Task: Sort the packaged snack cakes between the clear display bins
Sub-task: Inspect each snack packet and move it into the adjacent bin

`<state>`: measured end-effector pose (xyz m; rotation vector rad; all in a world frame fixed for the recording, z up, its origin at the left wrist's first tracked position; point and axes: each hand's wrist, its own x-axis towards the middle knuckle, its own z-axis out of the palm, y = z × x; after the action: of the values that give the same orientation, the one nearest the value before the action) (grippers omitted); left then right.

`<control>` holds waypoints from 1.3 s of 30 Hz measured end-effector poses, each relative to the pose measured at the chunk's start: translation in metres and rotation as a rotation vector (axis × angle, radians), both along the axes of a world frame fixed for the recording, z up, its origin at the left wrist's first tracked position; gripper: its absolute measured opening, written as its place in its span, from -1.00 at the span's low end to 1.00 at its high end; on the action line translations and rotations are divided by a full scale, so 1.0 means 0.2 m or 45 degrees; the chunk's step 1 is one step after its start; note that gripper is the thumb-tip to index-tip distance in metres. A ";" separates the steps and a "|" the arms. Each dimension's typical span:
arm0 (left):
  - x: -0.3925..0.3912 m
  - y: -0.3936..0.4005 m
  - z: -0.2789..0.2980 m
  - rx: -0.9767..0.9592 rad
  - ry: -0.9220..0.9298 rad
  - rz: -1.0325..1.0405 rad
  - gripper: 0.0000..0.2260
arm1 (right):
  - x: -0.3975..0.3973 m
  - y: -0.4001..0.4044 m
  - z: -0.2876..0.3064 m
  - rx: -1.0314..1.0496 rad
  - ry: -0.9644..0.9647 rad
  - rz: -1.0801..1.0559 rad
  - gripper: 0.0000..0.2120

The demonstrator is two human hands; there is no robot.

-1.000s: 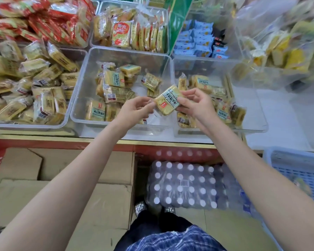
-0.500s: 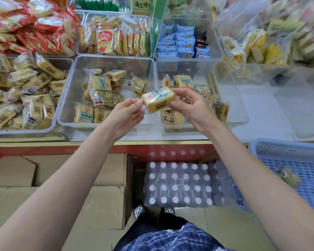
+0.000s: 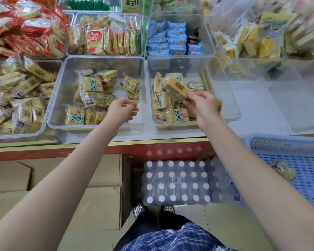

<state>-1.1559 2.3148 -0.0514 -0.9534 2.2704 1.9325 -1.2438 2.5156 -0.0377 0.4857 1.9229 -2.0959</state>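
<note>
Item: one wrapped snack cake [image 3: 176, 89], yellow, oblong; pinched at its near-right corner by the thumb and fingertips of the right hand [image 3: 203, 105]; held clear above the pile in the right clear bin [image 3: 232, 113], touching none of the packets below; long axis tilted, running from upper left down to lower right toward the holding fingers; Left hand [image 3: 122, 110]: holds nothing, fingers loosely curled, poised over the near right part of the middle clear bin [image 3: 56, 113], well apart from the cake; Hands: apart, one bin each; Relation governing the next move, by judgement: the cake lies directly over the right bin, so a release drops it there, while the middle bin lies leftward across the shared walls, nearer the idle left hand; Contents: both bins hold similar yellow packets, loosely heaped.
</note>
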 end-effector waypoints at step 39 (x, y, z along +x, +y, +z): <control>0.23 -0.52 -0.31 -1.305 -0.516 -0.324 -0.69 | -0.09 -0.98 -0.48 1.334 0.239 2.157 -0.42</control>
<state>-1.1101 2.2113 -0.1138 -0.8753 2.8503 0.3308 -1.2617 2.3189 -0.1341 -0.9401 1.9812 -0.0490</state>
